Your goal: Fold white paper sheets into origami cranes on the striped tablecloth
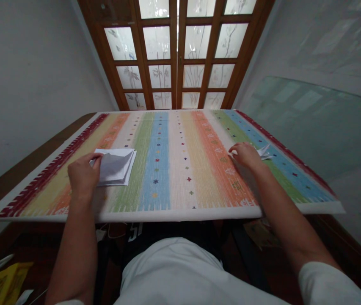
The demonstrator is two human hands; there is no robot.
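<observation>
Well, nearest in the frame, the left hand [84, 177] sits at lower left with its fingers over the edge of a folded white paper [116, 167]; whether they pinch it or only press, I cannot tell. The right hand [246, 156], half curled and palm down, grips nothing and rests just beside a small folded paper piece [264, 151]. Both lie on a striped woven cloth [170, 169] spread over the wooden worktop [31, 163]. Glazed wooden doors [175, 55] stand beyond, at top centre.
</observation>
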